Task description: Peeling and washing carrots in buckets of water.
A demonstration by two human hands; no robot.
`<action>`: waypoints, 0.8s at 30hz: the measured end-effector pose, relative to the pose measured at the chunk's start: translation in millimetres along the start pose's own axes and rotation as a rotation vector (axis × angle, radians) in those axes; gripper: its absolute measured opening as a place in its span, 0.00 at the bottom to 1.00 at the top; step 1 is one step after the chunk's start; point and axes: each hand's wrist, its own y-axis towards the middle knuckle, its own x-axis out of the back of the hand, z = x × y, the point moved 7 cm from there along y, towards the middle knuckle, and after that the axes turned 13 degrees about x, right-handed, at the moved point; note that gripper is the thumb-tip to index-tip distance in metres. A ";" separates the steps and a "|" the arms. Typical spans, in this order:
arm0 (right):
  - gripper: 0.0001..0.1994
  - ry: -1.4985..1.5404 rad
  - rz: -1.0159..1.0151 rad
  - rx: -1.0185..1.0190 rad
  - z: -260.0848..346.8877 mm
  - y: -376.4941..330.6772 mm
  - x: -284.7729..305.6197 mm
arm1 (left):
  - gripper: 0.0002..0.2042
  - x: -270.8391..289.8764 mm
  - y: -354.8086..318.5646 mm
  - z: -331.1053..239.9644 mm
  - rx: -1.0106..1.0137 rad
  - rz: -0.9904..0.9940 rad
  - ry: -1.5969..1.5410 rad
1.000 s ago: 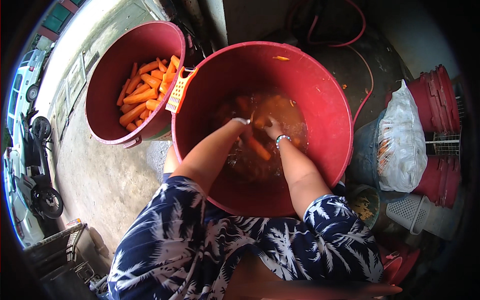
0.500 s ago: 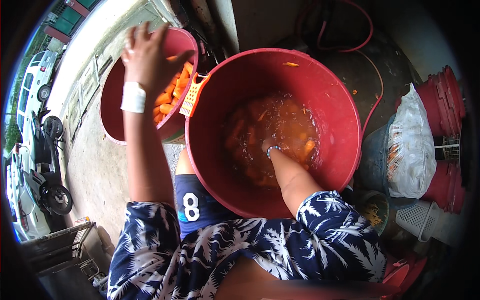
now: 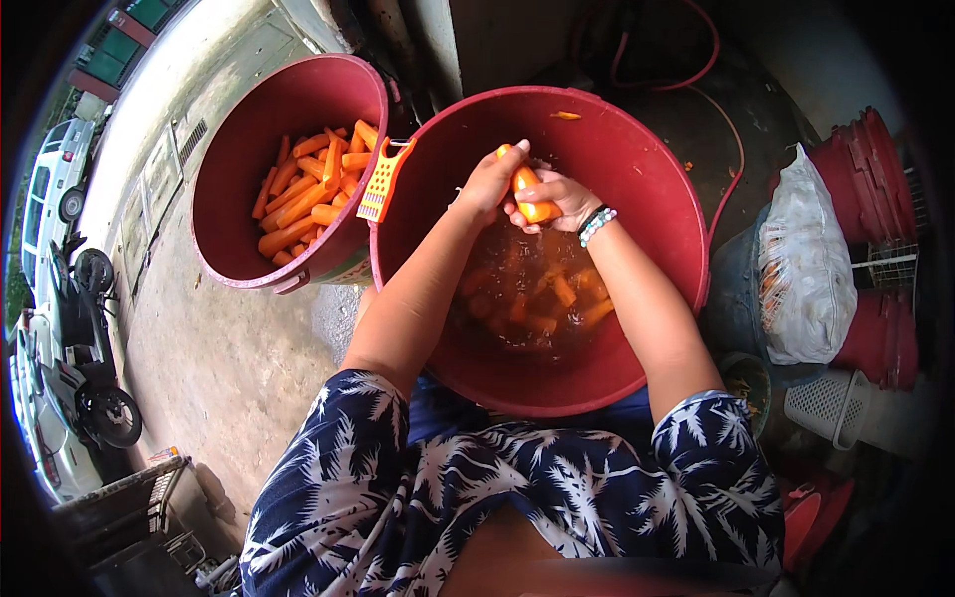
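Observation:
Above the murky water in a big red tub (image 3: 668, 219), both of my hands are closed around a peeled carrot (image 3: 524, 180). My left hand (image 3: 485, 186) wraps the carrot from one side. From the other side my right hand (image 3: 565, 198), with beads at its wrist, grips it too. Below them, several carrots (image 3: 563, 291) lie in the brownish water. A second red tub (image 3: 221, 189), to the left, holds a heap of peeled carrots (image 3: 303, 204). An orange slotted grater (image 3: 385, 182) hangs over the rim between the two tubs.
At right, a white sack (image 3: 811, 269) rests on a bluish tub, beside stacked red buckets (image 3: 875, 179) and a white plastic basket (image 3: 831, 408). A pink hose (image 3: 734, 189) runs behind the big tub. A motorcycle (image 3: 111, 413) and a white vehicle (image 3: 50, 199) stand far left.
My left hand has come from over the left tub to the big tub. My right hand has risen out of the water, and both now hold a carrot.

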 end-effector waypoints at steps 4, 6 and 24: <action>0.11 -0.213 -0.215 -0.077 -0.4 -16.3 -15.0 | 0.15 -10.4 -4.8 -10.2 -0.141 0.078 -0.161; 0.14 -0.590 -0.508 0.048 9.7 -28.7 -10.7 | 0.15 -22.2 -10.9 -15.3 -0.186 0.050 -0.222; 0.07 -0.102 -0.094 -0.238 -25.5 -18.0 -38.7 | 0.23 -19.1 -17.7 -30.9 -0.169 0.510 -0.377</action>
